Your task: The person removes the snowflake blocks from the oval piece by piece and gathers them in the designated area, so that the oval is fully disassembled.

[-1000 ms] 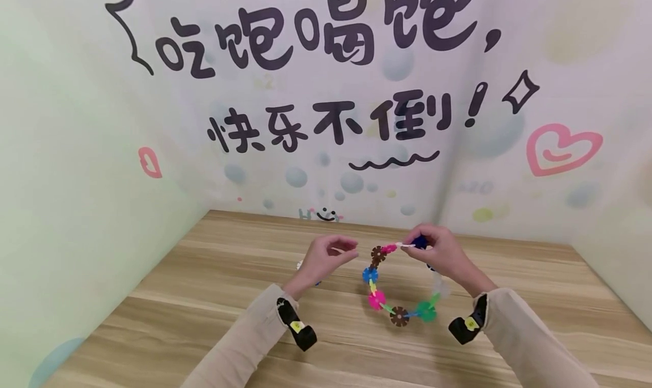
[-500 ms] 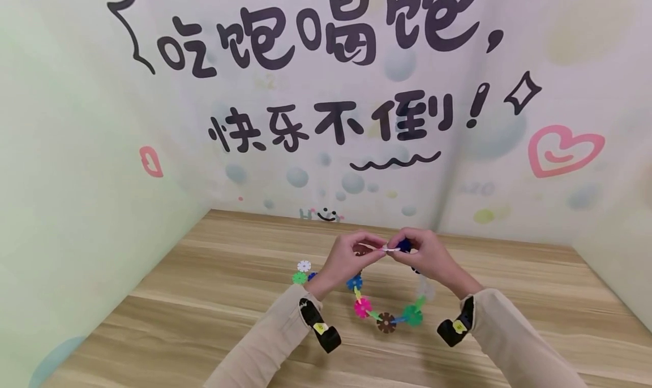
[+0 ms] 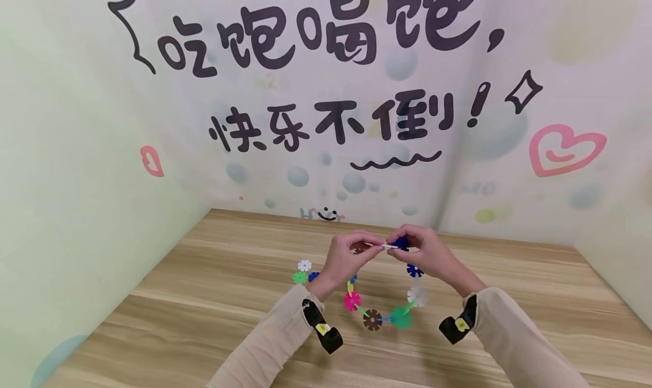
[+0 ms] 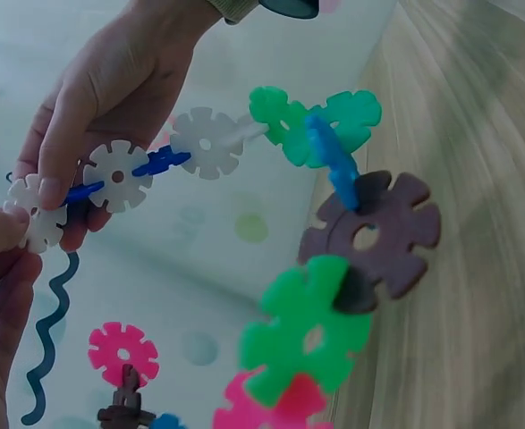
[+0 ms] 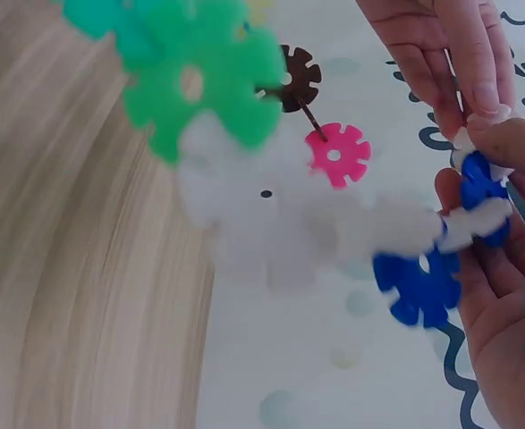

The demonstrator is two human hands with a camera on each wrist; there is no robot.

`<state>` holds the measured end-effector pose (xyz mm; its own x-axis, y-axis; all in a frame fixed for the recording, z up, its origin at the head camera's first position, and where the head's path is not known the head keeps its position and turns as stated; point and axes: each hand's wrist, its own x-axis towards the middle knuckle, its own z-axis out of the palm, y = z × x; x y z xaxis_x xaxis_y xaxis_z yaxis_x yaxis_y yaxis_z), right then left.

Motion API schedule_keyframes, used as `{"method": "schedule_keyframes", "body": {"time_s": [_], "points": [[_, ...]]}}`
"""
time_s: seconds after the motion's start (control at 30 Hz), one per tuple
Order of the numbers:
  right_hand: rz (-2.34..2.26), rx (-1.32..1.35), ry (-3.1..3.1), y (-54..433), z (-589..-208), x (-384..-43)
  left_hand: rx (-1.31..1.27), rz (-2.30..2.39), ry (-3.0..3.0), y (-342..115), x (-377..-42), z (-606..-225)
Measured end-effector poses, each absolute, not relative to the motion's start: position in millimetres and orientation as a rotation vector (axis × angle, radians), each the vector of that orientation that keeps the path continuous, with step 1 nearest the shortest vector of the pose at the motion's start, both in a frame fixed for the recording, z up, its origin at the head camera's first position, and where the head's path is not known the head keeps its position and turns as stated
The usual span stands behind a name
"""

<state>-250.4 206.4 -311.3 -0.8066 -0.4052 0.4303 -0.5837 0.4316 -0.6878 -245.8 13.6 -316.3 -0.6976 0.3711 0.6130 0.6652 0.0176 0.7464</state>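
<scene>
While my left hand (image 3: 347, 259) and right hand (image 3: 430, 254) pinch one white disc (image 3: 390, 246), chain (image 3: 372, 323) loops nearer, far table edge (image 3: 275, 219) beyond, wood (image 3: 168, 320) wide leftward.

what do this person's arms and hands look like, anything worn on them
The left hand and right hand are bare, without gloves. Both arms have long, plain beige sleeves: left sleeve, right sleeve. Each wrist carries a black strapped device, left device and right device, with a small yellow label whose print is too small to read.
</scene>
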Motion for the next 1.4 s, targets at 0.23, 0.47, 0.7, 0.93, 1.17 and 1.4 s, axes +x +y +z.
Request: {"method": "schedule_keyframes", "body": {"time_s": [0.23, 0.47, 0.7, 0.93, 1.17, 1.4], "points": [[1.392, 0.871, -2.468, 216.2, -310.5, -251.6, -1.016, -1.758, -2.025, 10.8, -246.3, -316.7], [1.525, 0.939, -2.369, 219.6, -319.5, -252.8, -0.978, -1.749, -2.008, 9.3, -244.9, -318.4], [1.613, 0.81, -2.452, 214.9, -322.5, -253.7, -0.965, -1.771, -1.996, 8.5, -244.7, -319.8], [1.659, 0.738, -2.49, 211.5, -316.6, -249.2, -1.037, -1.756, -2.022, 6.2, -246.0, -320.7], [1.662, 0.723, -2.509, 209.7, -315.3, -248.6, -1.107, -1.682, -2.07, 7.3, -243.2, -315.4], [1.66, 0.735, -2.506, 207.4, -314.0, -247.9, -1.127, -1.604, -2.065, 7.8, -242.9, -313.2]]}}
